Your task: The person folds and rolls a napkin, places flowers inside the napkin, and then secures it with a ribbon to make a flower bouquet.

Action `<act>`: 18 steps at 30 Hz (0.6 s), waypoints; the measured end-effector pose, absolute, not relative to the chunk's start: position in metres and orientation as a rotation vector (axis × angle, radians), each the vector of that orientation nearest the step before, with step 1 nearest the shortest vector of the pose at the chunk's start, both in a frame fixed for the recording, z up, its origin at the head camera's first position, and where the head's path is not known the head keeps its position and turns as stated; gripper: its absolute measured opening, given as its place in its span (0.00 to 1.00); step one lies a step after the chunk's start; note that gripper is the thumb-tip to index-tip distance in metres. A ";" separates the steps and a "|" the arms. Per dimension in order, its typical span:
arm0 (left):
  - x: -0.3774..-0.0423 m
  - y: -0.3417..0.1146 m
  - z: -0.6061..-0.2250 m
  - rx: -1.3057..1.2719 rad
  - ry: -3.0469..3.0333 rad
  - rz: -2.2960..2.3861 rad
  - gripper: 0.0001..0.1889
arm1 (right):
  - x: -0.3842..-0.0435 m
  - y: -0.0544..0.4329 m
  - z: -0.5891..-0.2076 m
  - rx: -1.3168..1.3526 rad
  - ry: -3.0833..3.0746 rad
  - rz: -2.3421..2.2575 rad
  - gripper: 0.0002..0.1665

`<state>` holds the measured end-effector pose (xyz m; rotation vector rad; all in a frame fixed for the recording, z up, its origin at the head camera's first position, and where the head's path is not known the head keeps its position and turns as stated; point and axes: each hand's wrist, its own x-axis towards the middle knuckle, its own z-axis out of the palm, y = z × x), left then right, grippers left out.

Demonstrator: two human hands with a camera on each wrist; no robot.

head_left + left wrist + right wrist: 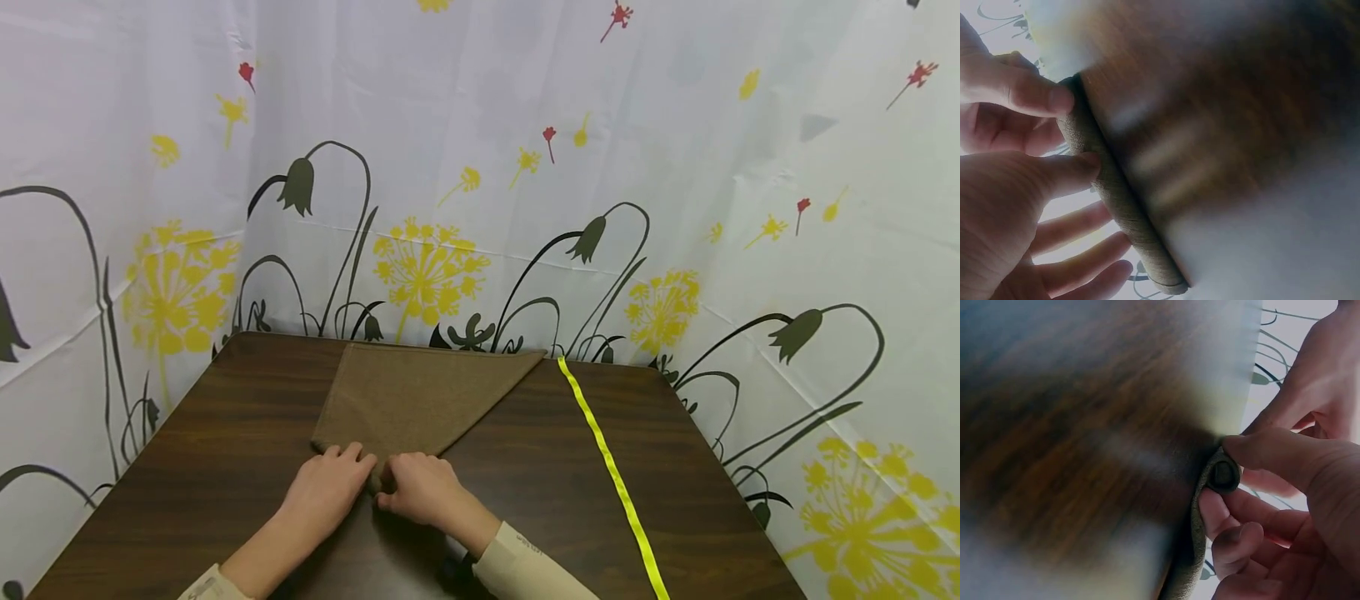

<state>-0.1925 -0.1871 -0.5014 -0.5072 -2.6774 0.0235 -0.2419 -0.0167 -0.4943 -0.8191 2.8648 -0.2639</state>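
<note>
A brown cloth napkin (420,392) lies on the dark wooden table, its flat part tapering to a point at the far right. The near edge is wound into a tight roll (1125,206). My left hand (330,483) grips this roll, thumb on the near side and fingers spread along the far side. Close beside it, my right hand (423,492) pinches the roll's right end between thumb and fingers. In the right wrist view the coiled end (1224,475) shows between the right thumb and fingertips, with a flap of cloth running below.
A yellow strip (611,467) runs down the right side of the tabletop (540,500) from the far edge toward me. Behind the table hangs a white curtain (465,108) printed with flowers.
</note>
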 end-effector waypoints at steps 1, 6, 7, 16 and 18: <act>-0.193 -0.187 -0.501 -0.507 -2.671 0.024 0.12 | -0.242 -0.017 -0.494 -0.818 2.868 -0.262 0.12; -0.192 -0.187 -0.501 -0.507 -2.651 0.030 0.13 | -0.240 -0.018 -0.495 -0.799 2.889 -0.262 0.14; -0.192 -0.187 -0.501 -0.508 -2.654 0.028 0.13 | -0.240 -0.018 -0.496 -0.795 2.897 -0.263 0.13; -0.196 -0.195 -0.496 -0.540 -2.770 -0.030 0.16 | -0.240 -0.023 -0.496 -0.763 2.911 -0.246 0.10; -0.198 -0.196 -0.495 -0.549 -2.769 -0.047 0.16 | -0.240 -0.023 -0.494 -0.771 2.918 -0.232 0.12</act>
